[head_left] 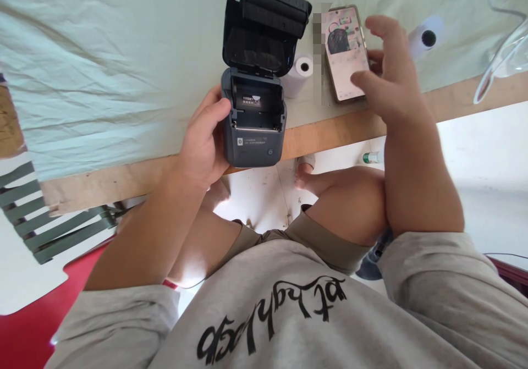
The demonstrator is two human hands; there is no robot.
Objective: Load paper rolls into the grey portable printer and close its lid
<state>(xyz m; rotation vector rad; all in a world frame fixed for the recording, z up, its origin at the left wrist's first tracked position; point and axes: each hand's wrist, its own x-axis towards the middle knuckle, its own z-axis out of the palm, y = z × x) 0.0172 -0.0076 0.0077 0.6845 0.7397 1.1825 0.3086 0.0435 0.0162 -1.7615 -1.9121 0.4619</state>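
My left hand (206, 138) grips the left side of a dark blue label printer (256, 146), its thumb at the upper edge. The printer's black lid (264, 28) is swung up, and its inner bay shows a small printed sticker but no roll. My right hand (391, 75) hovers at the right edge of a smartphone (346, 55), thumb and fingers spread apart. The phone lies on the cloth with its screen lit. A white paper roll (299, 75) stands between printer and phone. Another white paper roll (427, 39) is just right of my right hand.
A pale green cloth (103, 44) covers the table, whose wooden front edge (330, 133) runs below the printer. At the far right lie a clear plastic item (511, 55) and a cable. A green-and-white cylinder (372, 157) is on the floor beyond my knee.
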